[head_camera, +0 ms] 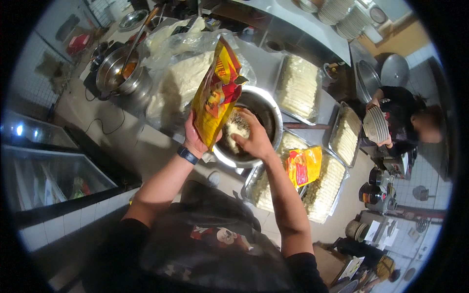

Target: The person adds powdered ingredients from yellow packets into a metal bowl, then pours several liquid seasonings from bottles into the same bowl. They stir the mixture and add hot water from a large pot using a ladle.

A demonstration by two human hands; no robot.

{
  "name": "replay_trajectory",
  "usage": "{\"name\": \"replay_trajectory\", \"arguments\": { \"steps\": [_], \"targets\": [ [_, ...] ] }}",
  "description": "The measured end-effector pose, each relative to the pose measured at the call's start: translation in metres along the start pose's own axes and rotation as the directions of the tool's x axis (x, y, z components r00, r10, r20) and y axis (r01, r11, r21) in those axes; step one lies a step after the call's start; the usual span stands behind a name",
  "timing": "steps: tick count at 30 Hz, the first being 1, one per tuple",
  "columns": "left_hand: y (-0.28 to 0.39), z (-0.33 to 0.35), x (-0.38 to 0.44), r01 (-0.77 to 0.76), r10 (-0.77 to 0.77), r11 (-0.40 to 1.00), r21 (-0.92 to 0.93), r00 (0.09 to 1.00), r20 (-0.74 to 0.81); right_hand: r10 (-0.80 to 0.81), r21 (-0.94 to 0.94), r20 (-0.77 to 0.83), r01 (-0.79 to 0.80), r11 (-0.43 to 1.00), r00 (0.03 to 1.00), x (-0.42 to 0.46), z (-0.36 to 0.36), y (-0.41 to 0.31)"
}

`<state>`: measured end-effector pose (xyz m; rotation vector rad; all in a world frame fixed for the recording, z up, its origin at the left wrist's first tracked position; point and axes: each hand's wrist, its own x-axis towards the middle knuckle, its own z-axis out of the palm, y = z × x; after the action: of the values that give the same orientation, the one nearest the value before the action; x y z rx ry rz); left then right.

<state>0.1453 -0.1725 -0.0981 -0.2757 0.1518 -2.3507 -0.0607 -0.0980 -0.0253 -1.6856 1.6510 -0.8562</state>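
My left hand (196, 135), with a dark watch at the wrist, holds a yellow and red plastic packet (216, 95) upright over the left rim of a metal bowl (277, 117). My right hand (253, 135) is over the bowl, its fingers curved beside a heap of pale, dark-specked powder or granules (236, 128). Whether the fingers grip any of it cannot be told. The bowl's inside looks dark and wet. Another yellow and red packet (303, 166) lies on the trays of pale strips, right of my right forearm.
Plastic-covered pale dough (187, 73) lies left of the bowl. Trays of pale strips stand behind (297, 88) and to the right (345, 135). A metal pot (119, 73) with a ladle is at the far left. At right, a person (399, 117) holds stacked bowls (376, 125).
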Motion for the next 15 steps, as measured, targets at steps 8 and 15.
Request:
{"name": "replay_trajectory", "arguments": {
  "steps": [8,15],
  "targets": [
    [-0.071,0.020,0.022,0.119,-0.162,0.798,-0.591,0.987,-0.020,-0.219,-0.051,-0.599,0.237,0.970,0.770,-0.039,-0.058,-0.110],
    [-0.151,0.008,0.021,0.290,-0.373,0.851,-0.438,0.921,-0.115,-0.293,-0.282,-0.822,0.098,0.954,0.488,-0.110,-0.100,-0.113]
  ]
}}
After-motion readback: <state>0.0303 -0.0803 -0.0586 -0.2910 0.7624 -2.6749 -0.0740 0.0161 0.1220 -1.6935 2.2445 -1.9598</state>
